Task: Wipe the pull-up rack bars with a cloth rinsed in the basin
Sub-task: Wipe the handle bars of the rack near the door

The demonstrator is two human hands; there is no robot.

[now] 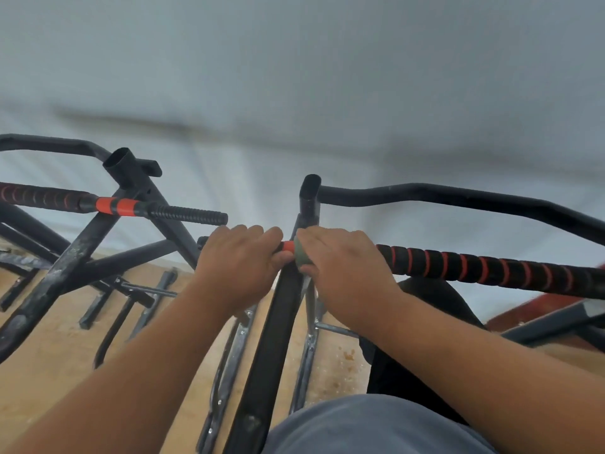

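Gripping a horizontal grip bar (484, 265) of the black pull-up rack (262, 348), both hands sit side by side at the centre of the view, bare forearms reaching in from the near edge. The left hand (240, 257) curls over the bar's left end, fingers wrapped over the top and thumb underneath, just left of an orange band (288, 246) on the bar. The right hand (340, 267) closes round a dark green cloth (300, 255) folded over the bar — only a strip of the cloth shows between the two hands, and the thumb tucks beneath it. Cloth and orange band touch; the two hands are almost touching.

To the right of the right hand the bar runs on under black foam spiralled with red stripes. Behind it, farther off, a bare black bent bar (458, 198) sweeps right from an open-ended upright tube (309, 194). On the left stands a second upright tube (122, 162) with another foam-and-orange handle (114, 206) crossing it, its ribbed end pointing right. Below, rack struts spread over a tan floor (59, 355) — scuffed and stained. A grey-blue garment (360, 427) fills the near bottom edge. A pale wall (294, 77), blurred, fills the far upper half.
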